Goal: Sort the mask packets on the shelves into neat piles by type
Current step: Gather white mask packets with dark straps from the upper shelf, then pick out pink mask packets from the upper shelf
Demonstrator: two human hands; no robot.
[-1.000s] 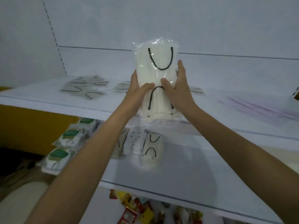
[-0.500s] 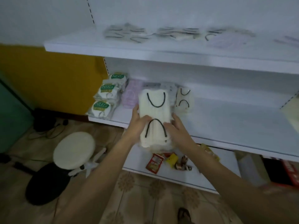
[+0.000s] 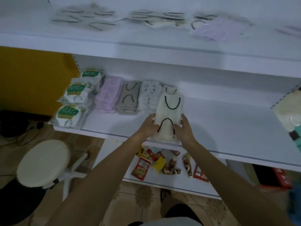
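We see a stack of clear plastic packets of cream masks with black ear loops at the front edge of the white middle shelf. The left hand and right hand clasp its near end from either side, fingers curled round its edges. At twelve o'clock, just behind it, lies another cream packet; from eleven to nine o'clock sit white dotted masks, grey masks, lilac masks, then green-labelled N95 packets. Blurred loose packets litter the top shelf.

Three packets at the middle shelf's left end read "N95" on green labels. Print on the red sachets is unreadable
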